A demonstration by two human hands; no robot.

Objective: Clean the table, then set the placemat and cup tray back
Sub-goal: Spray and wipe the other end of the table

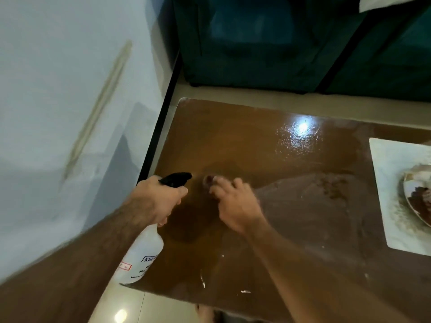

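The left hand [156, 201] was curled round the neck of a white spray bottle [140, 257], a finger lying by the trigger under the black nozzle [175, 178]. The nozzle pointed away from the person and a little toward the right hand. The bottle's body hung below the left hand, tilted, its base over the near left corner of the brown table [233, 141]; whether it touched the wood could not be told.

The right hand [233, 201] lay just beside the nozzle, to its right, low over the tabletop. It was blurred. Its fingers looked bent, with the fingertips [218, 183] at a small dark thing [208, 180] on the wood; what that thing was, and whether the hand held it or only touched it, could not be told.

Beyond the right hand, the tabletop shone wet under a bright glare [303, 127]. Nearer than that hand, small white specks [245, 291] lay along the table's near edge.

Well to the right of the right hand, a pale rectangular tray or mat [384, 183] sat on the table, cut off by the frame. On it stood a dish [417, 197] holding something dark brown, too blurred to name.

Left of the left hand ran a pale wall [58, 89].
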